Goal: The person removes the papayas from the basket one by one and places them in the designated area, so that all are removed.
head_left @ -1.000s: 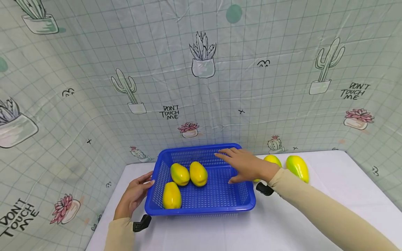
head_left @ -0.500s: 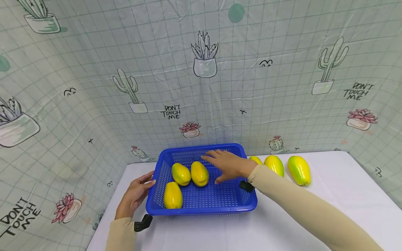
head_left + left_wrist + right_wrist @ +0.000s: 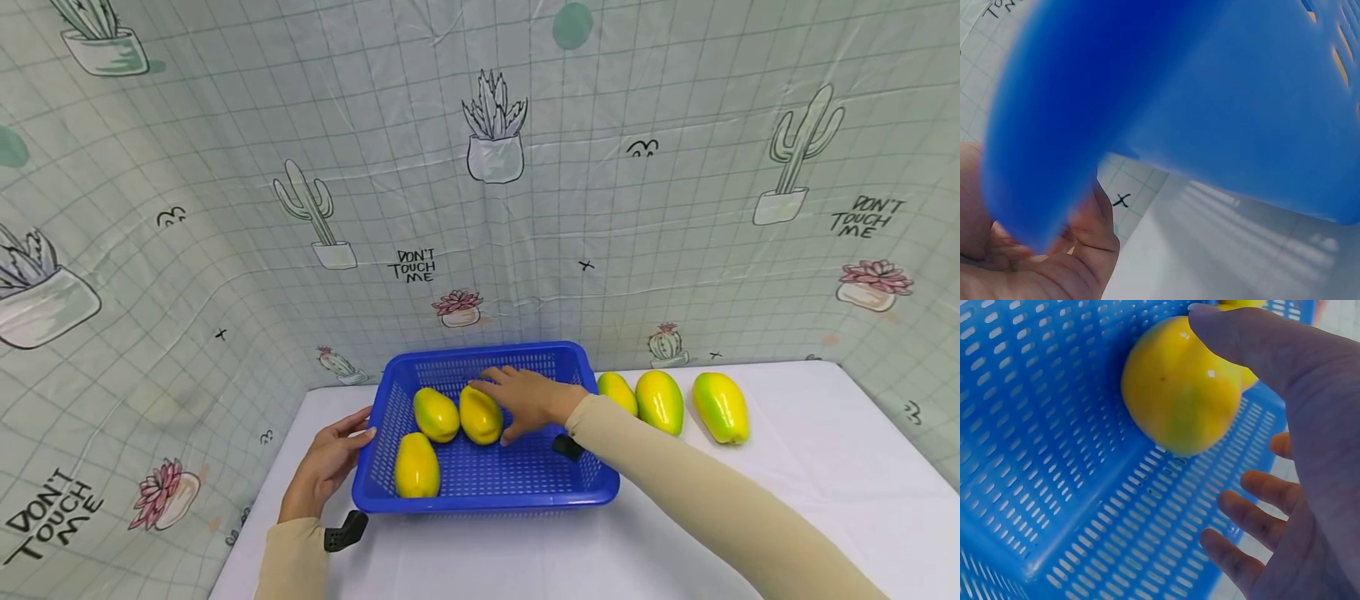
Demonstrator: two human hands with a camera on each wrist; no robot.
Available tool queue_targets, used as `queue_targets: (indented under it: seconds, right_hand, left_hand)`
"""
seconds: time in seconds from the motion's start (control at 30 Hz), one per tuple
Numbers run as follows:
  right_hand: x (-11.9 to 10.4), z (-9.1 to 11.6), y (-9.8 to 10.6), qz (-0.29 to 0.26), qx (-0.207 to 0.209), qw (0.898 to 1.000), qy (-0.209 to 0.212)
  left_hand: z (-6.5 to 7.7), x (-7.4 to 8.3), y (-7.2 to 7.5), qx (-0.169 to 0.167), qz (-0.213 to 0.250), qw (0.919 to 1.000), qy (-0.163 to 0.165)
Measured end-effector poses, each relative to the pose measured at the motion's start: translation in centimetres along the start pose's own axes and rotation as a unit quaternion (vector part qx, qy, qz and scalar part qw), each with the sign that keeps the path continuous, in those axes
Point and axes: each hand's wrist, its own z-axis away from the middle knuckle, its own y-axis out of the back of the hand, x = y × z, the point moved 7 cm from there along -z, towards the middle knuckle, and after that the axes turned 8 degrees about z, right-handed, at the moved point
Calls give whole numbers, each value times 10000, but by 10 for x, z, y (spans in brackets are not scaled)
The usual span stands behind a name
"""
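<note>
A blue plastic basket stands on the table with three yellow mangoes inside. My left hand holds its left rim, thumb on top and fingers behind; the left wrist view shows the fingers curled about the rim. Over the basket reaches my right hand, fingers spread around the upper right mango. In the right wrist view the thumb overlaps that mango, while the fingertips stand apart; contact cannot be told. Beside it lie the upper left mango and the front left mango.
Right of the basket, three more mangoes lie in a row: one by the basket wall, partly hidden by the sleeve, a middle mango and a far right mango. A cactus-print sheet hangs behind the white table.
My right hand has moved left from the basket's right side to the upper right mango. The left hand stays on the rim. The mangoes right of the basket are less covered by the arm.
</note>
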Motion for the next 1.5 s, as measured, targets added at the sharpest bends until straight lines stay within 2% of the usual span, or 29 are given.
queue_targets:
  seconds: [0.33, 0.73, 0.97, 1.23, 1.5]
  right_hand:
    - [2, -17, -12, 127, -185, 9997, -134]
    - [4, -25, -21, 252, -249, 9991, -234]
    - [6, -29, -26, 8, -294, 9993, -229]
    - [1, -24, -26, -286, -465, 9984, -125]
    - [-1, -23, -26, -426, -469, 9980, -83]
  left_hand:
    - [0, 0, 0, -43, 17, 10000, -25]
    - [0, 0, -1, -67, 8, 10000, -9]
    - [0, 0, 0, -69, 12, 10000, 0]
    - [1, 1, 0, -65, -1, 10000, 7]
    - [1, 0, -1, -60, 18, 10000, 20]
